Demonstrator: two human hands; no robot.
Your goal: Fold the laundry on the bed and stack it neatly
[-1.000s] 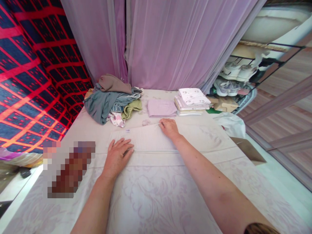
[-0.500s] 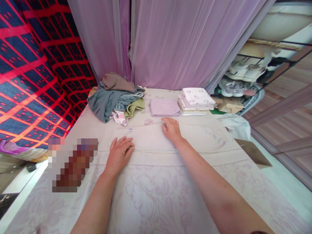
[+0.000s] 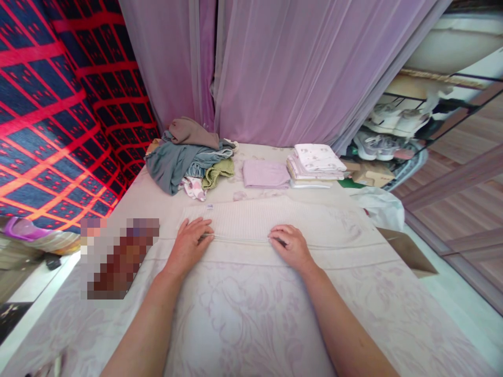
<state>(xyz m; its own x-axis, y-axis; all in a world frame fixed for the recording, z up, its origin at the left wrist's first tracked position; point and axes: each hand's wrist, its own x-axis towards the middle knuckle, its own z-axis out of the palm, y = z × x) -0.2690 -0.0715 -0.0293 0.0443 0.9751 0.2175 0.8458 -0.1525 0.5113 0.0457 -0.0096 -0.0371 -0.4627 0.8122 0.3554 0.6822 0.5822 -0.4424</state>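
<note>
A pale, finely ribbed garment [image 3: 243, 220] lies flat and folded into a long strip across the bed, with a small label at its far left edge. My left hand [image 3: 192, 243] rests on its left end, fingers stretched out and the thumb apart along the near edge. At the near edge farther right, my right hand [image 3: 293, 246] has its thumb and fingertips pinched together on the cloth. Beyond the garment lies a folded lilac cloth [image 3: 266, 174]. Beside that cloth stands a stack of folded white and patterned clothes [image 3: 317, 165].
A loose heap of clothes [image 3: 184, 157] sits at the back left. Purple curtains [image 3: 275, 73] hang behind the floral bed sheet [image 3: 251, 314]. A blurred-out object [image 3: 121, 262] lies on the left. To the right stands a rack with shoes [image 3: 396, 120], near a white plastic bag [image 3: 381, 204].
My right hand has come back from the garment's far side to its near edge, and its fingers have closed there. My left hand stays at the left end. The view has shifted slightly.
</note>
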